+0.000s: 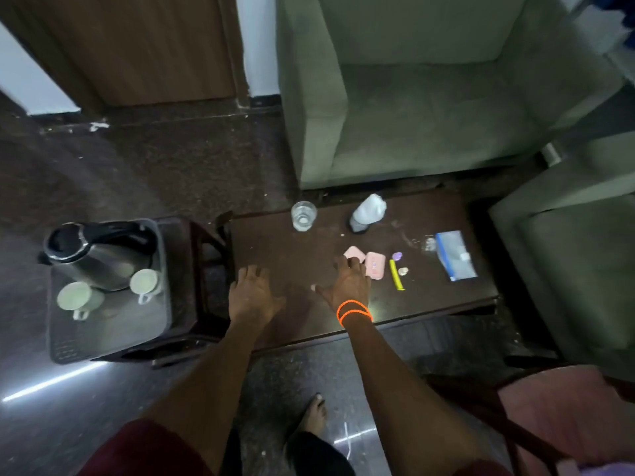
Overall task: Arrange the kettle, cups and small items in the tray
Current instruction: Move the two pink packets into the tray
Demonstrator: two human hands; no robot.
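A dark tray [68, 345] sits on a small stand at the left, holding a steel kettle [92, 255] with a black lid and two upturned white cups [74, 297] [146, 282]. On the dark low table [299, 249] lie two pink soap packets [354, 252] [375, 265], a yellow tube [396, 274], a small purple item [397, 256] and a small round item [403, 270]. My right hand [348, 281], with orange bands at the wrist, is spread flat, fingertips touching the nearer pink packet. My left hand [251, 293] rests open on the table's left part.
A drinking glass [303, 215] and a tilted plastic bottle [367, 213] stand at the table's far edge. A blue tissue packet [455, 254] lies at the right. Green armchairs stand behind and to the right. A pink-seated chair [563, 417] is at the near right.
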